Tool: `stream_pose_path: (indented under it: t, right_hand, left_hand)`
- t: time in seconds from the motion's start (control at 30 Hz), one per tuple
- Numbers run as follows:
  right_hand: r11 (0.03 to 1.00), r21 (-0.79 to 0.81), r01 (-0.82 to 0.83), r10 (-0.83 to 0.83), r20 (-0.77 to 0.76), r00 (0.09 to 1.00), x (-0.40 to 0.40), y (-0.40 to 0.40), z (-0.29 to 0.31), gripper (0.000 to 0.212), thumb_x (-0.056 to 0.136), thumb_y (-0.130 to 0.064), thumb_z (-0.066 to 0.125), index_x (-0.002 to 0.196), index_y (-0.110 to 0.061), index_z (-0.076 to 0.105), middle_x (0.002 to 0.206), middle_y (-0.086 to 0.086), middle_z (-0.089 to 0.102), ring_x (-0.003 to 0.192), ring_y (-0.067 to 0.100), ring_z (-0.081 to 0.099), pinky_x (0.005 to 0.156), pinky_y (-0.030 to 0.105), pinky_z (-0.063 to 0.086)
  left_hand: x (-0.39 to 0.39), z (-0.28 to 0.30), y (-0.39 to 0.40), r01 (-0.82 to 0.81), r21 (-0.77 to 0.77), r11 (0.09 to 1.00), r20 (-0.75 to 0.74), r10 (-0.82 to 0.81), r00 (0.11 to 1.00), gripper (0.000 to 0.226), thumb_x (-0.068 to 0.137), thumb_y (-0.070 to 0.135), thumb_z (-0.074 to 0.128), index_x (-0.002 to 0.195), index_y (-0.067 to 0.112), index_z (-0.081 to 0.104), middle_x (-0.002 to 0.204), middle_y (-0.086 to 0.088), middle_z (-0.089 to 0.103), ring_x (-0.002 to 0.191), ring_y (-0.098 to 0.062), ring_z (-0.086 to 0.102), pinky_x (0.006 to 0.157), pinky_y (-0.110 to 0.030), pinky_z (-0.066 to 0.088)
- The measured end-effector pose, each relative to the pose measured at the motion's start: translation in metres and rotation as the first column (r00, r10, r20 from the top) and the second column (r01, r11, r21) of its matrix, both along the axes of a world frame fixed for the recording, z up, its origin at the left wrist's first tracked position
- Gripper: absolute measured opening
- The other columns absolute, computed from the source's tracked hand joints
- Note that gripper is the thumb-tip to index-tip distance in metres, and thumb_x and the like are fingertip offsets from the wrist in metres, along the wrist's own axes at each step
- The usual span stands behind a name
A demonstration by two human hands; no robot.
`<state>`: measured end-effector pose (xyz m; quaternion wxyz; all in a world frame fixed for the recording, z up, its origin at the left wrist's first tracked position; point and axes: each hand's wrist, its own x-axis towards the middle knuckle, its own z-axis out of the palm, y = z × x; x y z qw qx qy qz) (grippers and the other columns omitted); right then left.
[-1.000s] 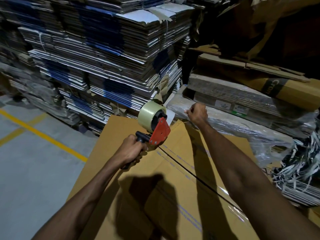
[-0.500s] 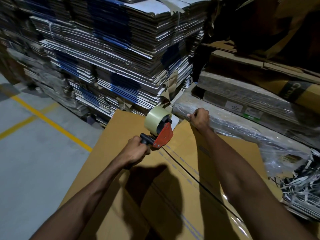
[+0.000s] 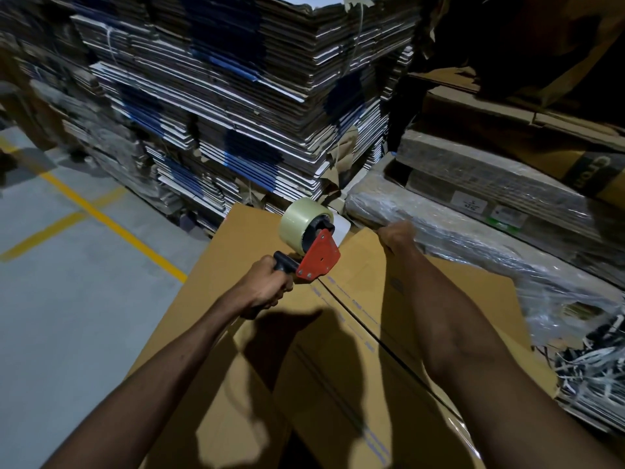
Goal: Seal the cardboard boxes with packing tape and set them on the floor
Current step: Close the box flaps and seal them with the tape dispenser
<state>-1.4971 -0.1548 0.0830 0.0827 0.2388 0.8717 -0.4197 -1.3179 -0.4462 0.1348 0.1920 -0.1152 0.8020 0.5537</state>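
Both hands busy: left hand (image 3: pixel 265 288) fist-tight around the tape dispenser (image 3: pixel 313 247) handle, right hand (image 3: pixel 397 233) just beyond it, fingers curled over the cardboard box (image 3: pixel 456 299) far edge.

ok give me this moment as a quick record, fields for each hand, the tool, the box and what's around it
left hand: grips the black handle of the tape dispenser
right hand: clasps the far edge of the box
tape dispenser: red body, clear roll, nose down on the centre seam
cardboard box: flaps closed, seam partly taped nearer the camera
surroundings: flattened carton stacks behind, grey floor with yellow lines
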Motion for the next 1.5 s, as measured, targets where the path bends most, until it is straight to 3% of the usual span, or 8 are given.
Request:
stream_pose_path:
  t: [0.07,0.2,0.37,0.53,0.7,0.97,1.33,1.5]
  right_hand:
    - [0.994,0.107,-0.021,0.015,0.060,0.998,0.000,0.000,0.005,0.028,0.087,-0.026,0.081,0.082,-0.010,0.059,0.083,0.011,0.063,0.069,0.022,0.059,0.048,0.030,0.043]
    - [0.987,0.160,-0.017,0.003,0.088,0.996,0.003,-0.003,0.007,0.036,0.084,-0.032,0.085,0.098,-0.007,0.064,0.099,0.015,0.067,0.091,0.030,0.068,0.065,0.034,0.050]
    - [0.981,0.176,0.084,-0.074,-0.065,0.995,0.012,-0.010,0.008,0.017,0.090,-0.018,0.077,0.087,-0.007,0.065,0.090,0.013,0.067,0.084,0.027,0.065,0.063,0.033,0.048]
    - [0.998,0.051,-0.035,0.046,-0.226,0.973,0.039,-0.029,0.008,0.060,0.089,-0.073,0.061,0.058,-0.021,0.058,0.059,0.002,0.057,0.057,0.023,0.054,0.061,0.033,0.044]
    - [0.971,0.124,-0.202,0.213,-0.078,0.974,0.050,-0.029,0.026,0.087,0.042,-0.093,0.066,0.080,-0.015,0.072,0.074,0.002,0.071,0.071,0.024,0.067,0.070,0.035,0.052]
    - [0.971,0.227,-0.082,0.090,-0.028,0.996,0.063,-0.051,0.034,0.064,0.064,-0.068,0.083,0.099,-0.019,0.061,0.107,0.004,0.065,0.107,0.027,0.059,0.101,0.047,0.044]
    - [0.971,0.240,-0.022,0.038,-0.060,0.997,0.082,-0.060,0.041,0.062,0.071,-0.069,0.084,0.095,-0.018,0.061,0.098,0.005,0.063,0.094,0.025,0.053,0.086,0.037,0.039]
    - [0.969,0.243,-0.033,0.055,-0.083,0.995,0.083,-0.058,0.038,0.069,0.071,-0.070,0.084,0.109,-0.015,0.067,0.102,0.006,0.062,0.110,0.029,0.060,0.087,0.039,0.036]
  left_hand:
    - [0.002,0.001,0.000,0.018,-0.025,1.000,-0.012,-0.018,1.000,0.012,0.088,0.007,0.054,0.087,-0.002,0.063,0.055,-0.003,0.049,0.044,-0.018,0.037,0.045,-0.028,0.029]
    - [0.005,0.002,-0.002,0.024,-0.039,0.999,-0.023,-0.025,0.999,0.018,0.085,0.011,0.056,0.090,-0.004,0.064,0.059,-0.005,0.052,0.050,-0.020,0.041,0.047,-0.031,0.031]
    - [0.007,0.004,-0.001,0.038,-0.015,0.999,-0.036,-0.038,0.999,0.020,0.086,0.010,0.055,0.091,-0.009,0.060,0.060,-0.007,0.049,0.048,-0.018,0.038,0.045,-0.029,0.030]
    - [0.009,0.008,-0.001,0.043,-0.003,0.999,-0.047,-0.043,0.998,0.015,0.091,0.008,0.053,0.089,-0.003,0.063,0.059,-0.006,0.050,0.043,-0.017,0.038,0.042,-0.026,0.031]
    - [0.008,0.007,-0.002,0.057,-0.015,0.998,-0.038,-0.058,0.998,0.016,0.091,0.009,0.053,0.078,0.007,0.061,0.060,-0.007,0.050,0.045,-0.018,0.038,0.044,-0.028,0.031]
    - [0.011,0.026,-0.002,0.128,-0.059,0.990,-0.052,-0.131,0.990,0.018,0.098,0.010,0.052,0.084,0.007,0.063,0.056,0.002,0.056,0.044,-0.016,0.042,0.043,-0.027,0.035]
    - [0.048,0.043,-0.031,0.122,-0.140,0.983,0.009,-0.122,0.993,0.038,0.099,0.008,0.046,0.063,0.015,0.053,0.045,0.006,0.050,0.040,-0.015,0.039,0.043,-0.028,0.033]
    - [0.076,0.045,-0.055,0.088,-0.163,0.983,0.022,-0.085,0.996,0.033,0.095,0.001,0.048,0.065,0.013,0.054,0.051,0.001,0.053,0.042,-0.014,0.041,0.042,-0.027,0.034]
